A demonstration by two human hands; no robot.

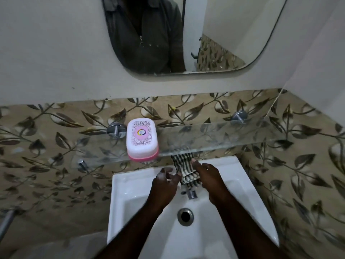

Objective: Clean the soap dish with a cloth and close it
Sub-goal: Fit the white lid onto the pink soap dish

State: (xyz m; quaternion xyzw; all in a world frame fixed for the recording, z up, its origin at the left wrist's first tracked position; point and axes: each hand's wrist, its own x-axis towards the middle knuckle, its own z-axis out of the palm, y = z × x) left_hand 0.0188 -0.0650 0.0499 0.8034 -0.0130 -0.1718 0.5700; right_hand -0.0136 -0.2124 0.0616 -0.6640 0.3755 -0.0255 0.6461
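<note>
A soap dish [141,139] with a white patterned lid and a pink base stands closed on the left part of a glass shelf [224,139]. A black-and-white striped cloth [183,165] hangs down from the shelf's front edge over the tap. My right hand [207,174] holds the cloth, thumb on its right edge and fingers curled round its lower part. My left hand [164,181] hovers just left of the cloth with loosely curled fingers that hold nothing.
A white sink [130,202] lies below with a metal tap [191,194] and a drain [185,216]. A mirror [224,34] hangs on the wall above. Chrome shelf brackets [115,129] stick out of the leaf-patterned tiles. A metal pipe [7,219] is at the left edge.
</note>
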